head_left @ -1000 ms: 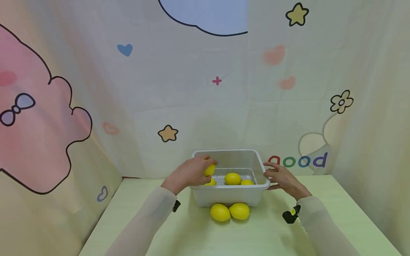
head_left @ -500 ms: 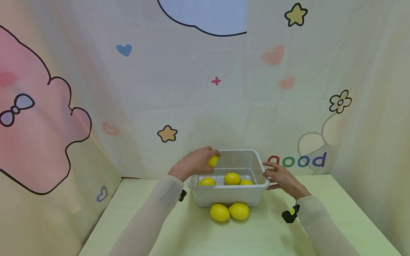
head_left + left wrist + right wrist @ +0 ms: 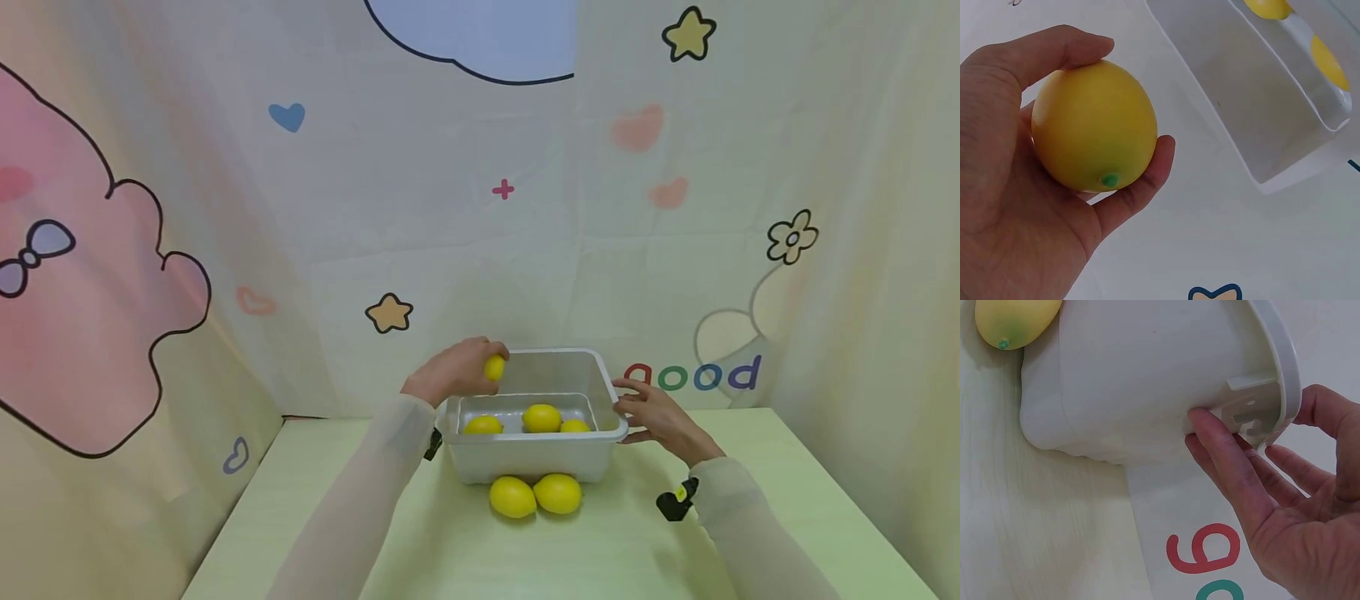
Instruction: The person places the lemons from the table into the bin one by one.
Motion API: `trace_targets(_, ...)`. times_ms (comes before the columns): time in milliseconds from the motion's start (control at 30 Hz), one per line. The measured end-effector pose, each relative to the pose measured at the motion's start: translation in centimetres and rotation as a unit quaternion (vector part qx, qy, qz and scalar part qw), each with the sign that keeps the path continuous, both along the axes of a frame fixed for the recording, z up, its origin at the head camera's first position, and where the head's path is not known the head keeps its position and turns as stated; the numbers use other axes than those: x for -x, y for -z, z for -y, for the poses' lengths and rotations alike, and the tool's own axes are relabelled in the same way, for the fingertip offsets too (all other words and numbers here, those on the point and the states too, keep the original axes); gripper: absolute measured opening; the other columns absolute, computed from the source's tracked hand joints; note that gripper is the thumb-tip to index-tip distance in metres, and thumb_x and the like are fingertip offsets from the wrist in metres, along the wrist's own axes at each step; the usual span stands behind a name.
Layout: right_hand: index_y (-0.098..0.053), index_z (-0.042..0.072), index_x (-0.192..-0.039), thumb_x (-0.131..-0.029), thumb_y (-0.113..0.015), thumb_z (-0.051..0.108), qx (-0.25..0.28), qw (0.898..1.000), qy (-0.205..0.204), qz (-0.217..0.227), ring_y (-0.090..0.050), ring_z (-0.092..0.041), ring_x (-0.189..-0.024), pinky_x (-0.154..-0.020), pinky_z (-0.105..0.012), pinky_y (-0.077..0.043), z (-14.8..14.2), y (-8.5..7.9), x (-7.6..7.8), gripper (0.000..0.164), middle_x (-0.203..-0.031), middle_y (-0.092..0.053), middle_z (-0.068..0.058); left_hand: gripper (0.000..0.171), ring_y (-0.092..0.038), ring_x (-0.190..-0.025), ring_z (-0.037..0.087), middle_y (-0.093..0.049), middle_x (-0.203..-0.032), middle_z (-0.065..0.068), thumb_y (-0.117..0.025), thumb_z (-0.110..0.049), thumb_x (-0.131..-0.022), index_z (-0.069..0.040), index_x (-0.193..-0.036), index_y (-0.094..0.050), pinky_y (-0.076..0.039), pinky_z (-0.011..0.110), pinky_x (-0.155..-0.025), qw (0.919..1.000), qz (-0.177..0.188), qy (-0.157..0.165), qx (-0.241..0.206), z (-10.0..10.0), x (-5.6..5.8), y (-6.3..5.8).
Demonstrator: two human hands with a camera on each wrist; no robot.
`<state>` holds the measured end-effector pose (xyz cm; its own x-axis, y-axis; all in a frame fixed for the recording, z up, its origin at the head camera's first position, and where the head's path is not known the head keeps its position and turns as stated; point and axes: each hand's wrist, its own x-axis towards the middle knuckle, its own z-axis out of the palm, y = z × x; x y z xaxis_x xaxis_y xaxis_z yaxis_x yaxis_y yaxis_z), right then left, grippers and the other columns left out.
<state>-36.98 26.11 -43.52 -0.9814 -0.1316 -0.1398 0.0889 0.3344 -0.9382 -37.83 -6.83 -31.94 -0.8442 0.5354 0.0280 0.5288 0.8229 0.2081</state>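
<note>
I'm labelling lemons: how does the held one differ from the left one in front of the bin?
The held lemon is aloft in the left hand; the front lemon rests on the table. In the head view, the held lemon is partly hidden by that hand, the front lemon uncovered. Both are yellow.

The white, rectangular, open-topped plastic bin (image 3: pixel 532 460) looks smooth and satin outside, with glossier highlights on its floor. The yellow, green-tipped, oval lemon (image 3: pixel 1094 128) appears smooth, with a soft, low sheen. The pale, wood-grained counter (image 3: pixel 1066 531) looks matt. The pastel, cartoon-printed cloth backdrop (image 3: pixel 442 183) is matt and lightly creased; the cream cloth sleeves (image 3: pixel 348 500) look matt too.
</note>
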Motion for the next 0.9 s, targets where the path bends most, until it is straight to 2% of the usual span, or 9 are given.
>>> trace_targets(133, -0.028, 0.016, -0.146, -0.09, -0.058, 0.028, -0.001, 1.0, 0.002, 0.001, -0.065, -0.029, -0.101, -0.075, -0.041, -0.058, 0.0, 0.1, 0.1, 0.064, -0.143, -0.037, -0.025, 0.047, -0.048, -0.098, 0.017, -0.054, -0.115, -0.003, -0.064, -0.023, -0.08, -0.026, -0.126, -0.054, -0.046, 0.029, -0.079, 0.9996, 0.024, -0.011, 0.002, -0.1, 0.6, 0.2)
trace_targets(233, -0.028, 0.017, -0.146, -0.09, -0.059, 0.027, -0.001, 1.0, 0.004, 0.002, -0.065, -0.028, -0.1, -0.075, -0.041, -0.058, 0.0, 0.1, 0.1, 0.064, -0.143, -0.038, -0.025, 0.048, -0.048, -0.098, 0.018, -0.054, -0.116, -0.003, -0.064, -0.022, -0.08, -0.025, -0.126, -0.053, -0.045, 0.029, -0.076, 0.9989, 0.043, -0.018, 0.002, -0.2, 1.2, 0.4)
trace_targets(533, -0.026, 0.015, -0.146, -0.092, -0.056, 0.027, 0.001, 1.0, 0.0, 0.006, -0.056, -0.043, -0.113, -0.076, -0.041, -0.057, 0.0, 0.0, -0.1, 0.063, -0.141, -0.038, -0.026, 0.046, -0.05, -0.098, 0.019, -0.057, -0.113, -0.003, -0.067, -0.022, -0.079, -0.025, -0.123, -0.055, -0.047, 0.031, -0.077, 0.9938, 0.092, -0.062, -0.008, -0.4, 2.7, 1.5)
trace_targets(900, -0.028, 0.016, -0.146, -0.092, -0.054, 0.022, 0.004, 1.0, 0.006, 0.008, -0.057, -0.043, -0.112, -0.075, -0.041, -0.058, 0.1, -0.1, 0.0, 0.06, -0.14, -0.041, -0.023, 0.046, -0.053, -0.094, 0.02, -0.058, -0.112, -0.003, -0.071, -0.028, -0.077, -0.026, -0.121, -0.057, -0.049, 0.033, -0.075, 0.9864, 0.123, -0.109, -0.009, -0.9, 3.3, 2.2)
